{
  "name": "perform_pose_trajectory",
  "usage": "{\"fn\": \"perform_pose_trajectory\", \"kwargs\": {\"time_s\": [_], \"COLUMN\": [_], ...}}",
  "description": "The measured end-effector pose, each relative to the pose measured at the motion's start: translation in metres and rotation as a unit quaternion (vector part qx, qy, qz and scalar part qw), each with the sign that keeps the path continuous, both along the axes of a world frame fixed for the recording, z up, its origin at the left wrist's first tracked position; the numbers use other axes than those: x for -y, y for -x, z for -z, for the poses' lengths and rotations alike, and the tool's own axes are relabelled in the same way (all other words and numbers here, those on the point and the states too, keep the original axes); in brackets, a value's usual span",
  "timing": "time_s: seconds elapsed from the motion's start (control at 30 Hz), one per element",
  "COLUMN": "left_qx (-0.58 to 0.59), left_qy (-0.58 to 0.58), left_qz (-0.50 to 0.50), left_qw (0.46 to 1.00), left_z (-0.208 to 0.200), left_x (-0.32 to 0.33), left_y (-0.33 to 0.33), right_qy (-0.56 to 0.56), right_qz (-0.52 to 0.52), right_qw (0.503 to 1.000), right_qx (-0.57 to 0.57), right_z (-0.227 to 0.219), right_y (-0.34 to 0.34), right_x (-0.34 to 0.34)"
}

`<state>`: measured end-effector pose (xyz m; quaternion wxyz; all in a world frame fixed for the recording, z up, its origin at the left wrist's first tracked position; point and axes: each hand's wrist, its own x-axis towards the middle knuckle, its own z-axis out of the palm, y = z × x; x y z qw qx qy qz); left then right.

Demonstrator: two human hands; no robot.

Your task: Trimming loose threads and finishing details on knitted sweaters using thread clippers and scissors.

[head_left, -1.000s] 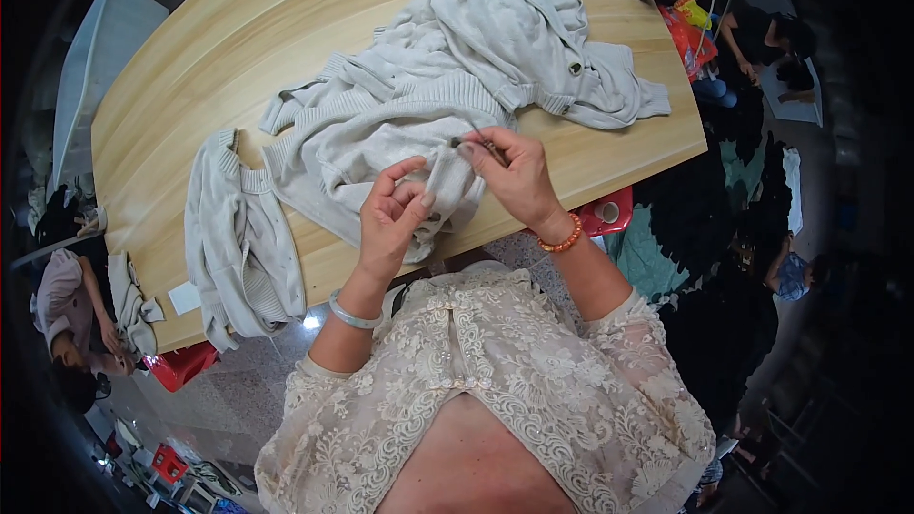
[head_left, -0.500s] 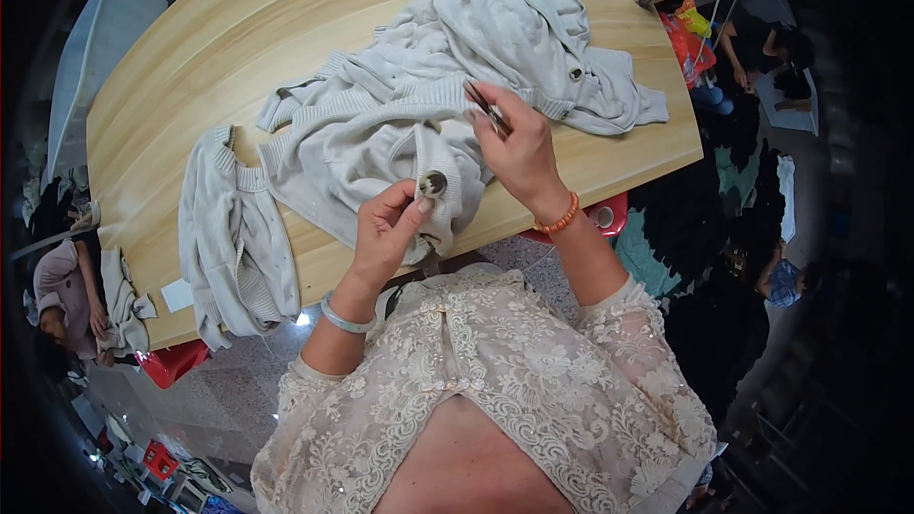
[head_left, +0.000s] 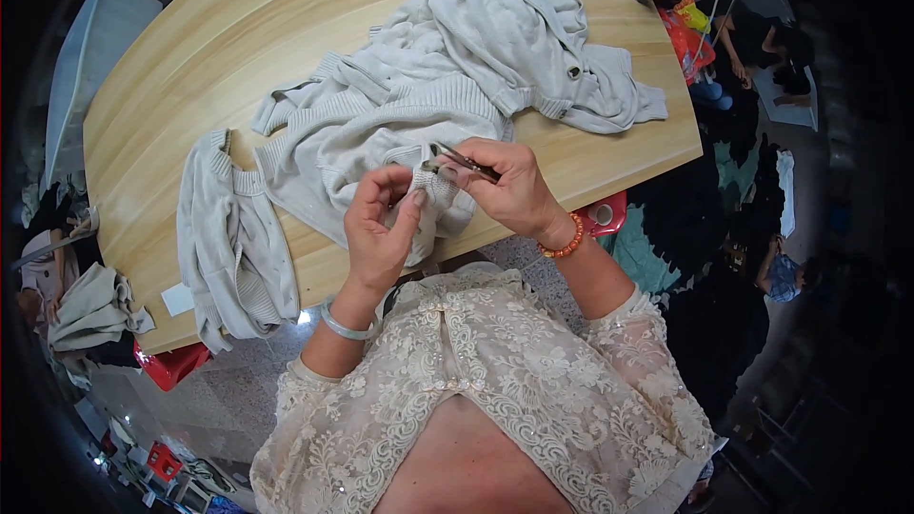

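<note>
A light grey knitted cardigan (head_left: 381,138) lies bunched across the near part of the table. My left hand (head_left: 379,228) pinches a raised fold of its ribbed edge between thumb and fingers. At the top of that fold is a dark button (head_left: 430,166), seen partly edge-on and partly hidden. Closed around a pair of dark metal thread snips (head_left: 468,164), my right hand (head_left: 512,192) has their tips at the fold, close to the button. Whether the blades touch the thread or cloth is too small to tell.
Another grey knit (head_left: 233,238) lies at the table's left, beside a white paper slip (head_left: 177,297). A further grey garment with a dark button (head_left: 573,72) spreads at the far right. Red stools (head_left: 171,364) stand below the wooden table (head_left: 190,67). People sit at both sides.
My right hand has come down and left, bringing the snips to the button. The left hand has turned the fold, so the button no longer faces up. A person at left shifted a grey garment.
</note>
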<state>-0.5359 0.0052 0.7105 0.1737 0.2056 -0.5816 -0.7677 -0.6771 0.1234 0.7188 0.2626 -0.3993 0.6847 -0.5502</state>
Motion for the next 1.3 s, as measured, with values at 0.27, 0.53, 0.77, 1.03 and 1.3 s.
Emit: {"fn": "perform_pose_trajectory", "kwargs": {"time_s": [0.27,0.53,0.77,1.03,1.3], "left_qx": [-0.029,-0.046,-0.036,-0.036,-0.041], "left_qy": [-0.054,-0.064,-0.051,-0.009,0.018], "left_qz": [0.055,0.005,-0.035,-0.051,-0.065], "left_qw": [0.997,0.997,0.997,0.998,0.997], "left_z": [0.004,0.012,0.010,0.009,0.010], "left_x": [0.011,0.007,0.005,-0.001,-0.006], "left_y": [-0.008,-0.013,-0.015,-0.015,-0.016], "right_qy": [0.028,-0.014,-0.044,-0.051,-0.058], "right_qz": [0.020,0.061,0.046,0.075,0.069], "right_qw": [0.978,0.993,0.980,0.966,0.966], "right_qx": [0.204,0.098,-0.191,-0.242,-0.241], "right_z": [-0.001,-0.008,-0.040,-0.038,-0.038], "right_y": [-0.008,-0.014,-0.025,-0.034,-0.036], "right_x": [0.000,-0.002,-0.018,-0.016,-0.016]}}
